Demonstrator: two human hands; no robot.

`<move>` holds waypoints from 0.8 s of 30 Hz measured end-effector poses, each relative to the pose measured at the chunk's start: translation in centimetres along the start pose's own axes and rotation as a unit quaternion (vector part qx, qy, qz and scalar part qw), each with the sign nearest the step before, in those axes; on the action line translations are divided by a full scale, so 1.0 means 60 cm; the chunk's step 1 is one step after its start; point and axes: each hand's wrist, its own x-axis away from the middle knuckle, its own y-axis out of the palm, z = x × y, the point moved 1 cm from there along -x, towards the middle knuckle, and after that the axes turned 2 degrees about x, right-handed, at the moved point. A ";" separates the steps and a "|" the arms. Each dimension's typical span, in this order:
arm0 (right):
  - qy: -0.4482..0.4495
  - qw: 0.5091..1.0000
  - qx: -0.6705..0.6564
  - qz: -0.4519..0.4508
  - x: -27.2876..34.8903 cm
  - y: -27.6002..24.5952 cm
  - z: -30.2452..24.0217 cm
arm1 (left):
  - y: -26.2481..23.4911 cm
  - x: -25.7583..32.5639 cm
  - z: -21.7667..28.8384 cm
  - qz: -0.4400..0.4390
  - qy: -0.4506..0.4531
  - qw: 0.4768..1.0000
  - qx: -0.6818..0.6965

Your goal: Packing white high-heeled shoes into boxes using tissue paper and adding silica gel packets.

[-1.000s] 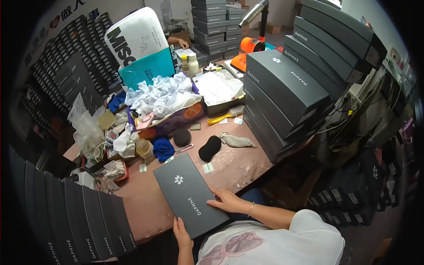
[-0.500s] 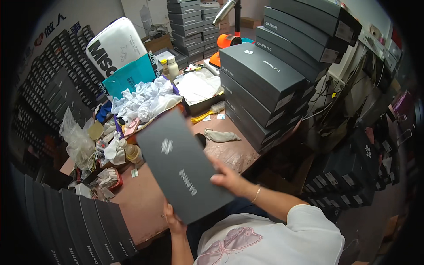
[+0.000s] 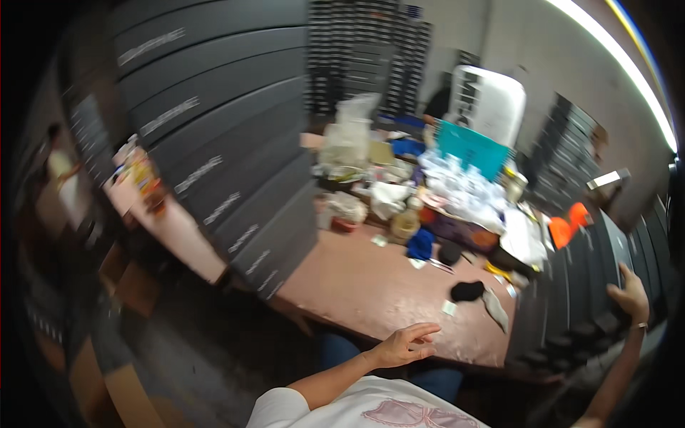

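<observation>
My left hand hangs over the front edge of the pink table, fingers apart and nothing in them. My right hand is stretched out to the far right, against the near end of a dark grey shoebox at the top of a stack. Its thumb stands apart from its fingers, which touch the box. More dark shoeboxes are stacked under and beside it. On the table between my hands lie a black bundled cloth and a slim grey cloth pouch. The picture is blurred by motion.
A tall stack of dark shoeboxes stands at the table's left end. Crumpled white paper, a turquoise bag, a blue cloth and clear plastic bags crowd the back. Another person is at the far left.
The view has swung to the left. The shoebox that both hands held has left my left hand; a box now sits on the right stack, touched by my right hand.
</observation>
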 end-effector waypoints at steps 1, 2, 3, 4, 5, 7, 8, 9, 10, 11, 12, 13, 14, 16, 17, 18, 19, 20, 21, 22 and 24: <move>0.049 0.989 0.118 -0.074 -0.007 -0.045 -0.012 | -0.020 0.015 -0.012 0.017 -0.005 1.000 -0.008; 0.054 0.966 0.251 -0.026 -0.007 -0.095 0.054 | -0.031 0.022 -0.019 0.010 0.005 1.000 0.001; -0.052 0.965 0.244 0.078 -0.018 -0.111 -0.038 | -0.047 0.033 -0.014 0.039 0.000 0.999 -0.003; -0.114 0.966 0.189 0.136 -0.012 -0.132 -0.132 | -0.055 0.032 -0.016 0.074 0.012 0.997 -0.024; -0.201 0.954 0.118 0.188 -0.035 -0.138 -0.268 | -0.066 0.042 -0.022 0.126 0.005 0.990 -0.057; -0.397 0.894 -0.044 0.203 -0.060 -0.188 -0.609 | -0.110 0.114 -0.026 0.266 0.008 0.960 -0.081; -0.491 0.823 -0.035 0.283 -0.022 -0.230 -0.727 | -0.114 0.122 -0.024 0.273 0.032 0.959 -0.073; -0.594 0.736 -0.064 0.318 0.034 -0.283 -0.843 | -0.112 0.130 -0.018 0.282 0.053 0.956 -0.066; -0.645 0.652 -0.036 0.397 0.056 -0.328 -0.913 | -0.087 0.099 -0.019 0.245 0.083 0.965 -0.047; -0.657 0.618 0.000 0.433 0.073 -0.356 -0.968 | -0.063 0.074 -0.029 0.199 0.085 0.973 -0.084; -0.648 0.610 0.049 0.455 0.078 -0.374 -1.015 | -0.043 0.059 -0.012 0.140 0.084 0.982 -0.090; -0.641 0.599 0.069 0.475 0.088 -0.392 -1.072 | -0.041 0.066 -0.008 0.132 0.087 0.983 -0.090; -0.626 0.605 0.097 0.482 0.098 -0.409 -1.119 | -0.034 0.069 -0.009 0.116 0.092 0.985 -0.088; -0.575 0.645 0.179 0.471 0.084 -0.425 -1.155 | -0.003 0.051 -0.017 0.049 0.095 0.991 -0.076; -0.568 0.647 0.180 0.477 0.075 -0.427 -1.176 | -0.004 0.052 -0.025 0.038 0.087 0.993 -0.076; -0.571 0.637 0.159 0.493 0.073 -0.430 -1.191 | -0.006 0.060 -0.031 0.033 0.079 0.993 -0.078; -0.568 0.619 0.139 0.524 0.064 -0.424 -1.195 | -0.017 0.067 -0.037 0.059 0.120 0.981 -0.138; -0.562 0.604 0.121 0.552 0.061 -0.416 -1.193 | -0.024 0.076 -0.025 0.063 0.079 0.988 -0.118; -0.573 0.597 0.097 0.553 0.050 -0.408 -1.170 | -0.029 0.074 -0.025 0.053 0.051 0.993 -0.094; -0.572 0.600 0.082 0.553 0.035 -0.398 -1.131 | -0.030 0.068 -0.025 0.065 0.040 0.995 -0.067; -0.591 0.598 -0.001 0.542 -0.037 -0.351 -1.039 | -0.038 0.055 -0.004 0.099 0.063 0.990 -0.076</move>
